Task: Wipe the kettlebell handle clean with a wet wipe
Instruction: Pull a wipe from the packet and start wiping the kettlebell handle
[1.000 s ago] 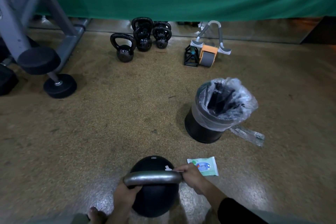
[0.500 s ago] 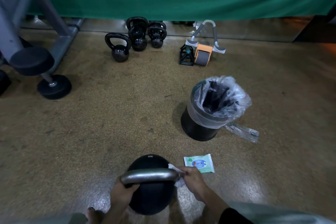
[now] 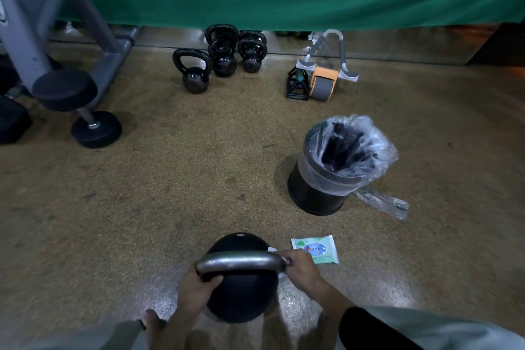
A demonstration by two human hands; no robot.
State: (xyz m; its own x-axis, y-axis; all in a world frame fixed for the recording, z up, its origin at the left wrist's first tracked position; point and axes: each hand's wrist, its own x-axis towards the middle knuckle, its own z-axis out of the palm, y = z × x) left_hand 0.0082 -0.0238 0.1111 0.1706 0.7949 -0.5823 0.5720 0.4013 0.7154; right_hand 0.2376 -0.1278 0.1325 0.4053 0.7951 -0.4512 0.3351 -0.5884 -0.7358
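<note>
A large black kettlebell (image 3: 241, 293) stands on the floor at the bottom centre, its grey metal handle (image 3: 240, 263) running left to right. My left hand (image 3: 196, 290) grips the handle's left end. My right hand (image 3: 302, 268) is closed around the handle's right end, pressing a white wet wipe (image 3: 274, 250) against it; only small bits of the wipe show past my fingers. A green and white pack of wet wipes (image 3: 316, 249) lies flat on the floor just right of the kettlebell.
A black bin (image 3: 321, 193) lined with a clear plastic bag stands beyond, to the right. Several small black kettlebells (image 3: 218, 61) and an orange ab roller (image 3: 324, 82) sit by the green curtain. A dumbbell (image 3: 79, 105) and grey rack frame are at the left.
My right hand stays at the handle's right end, shifting slightly with the wipe. The left hand keeps its grip. The view swayed a little left and back.
</note>
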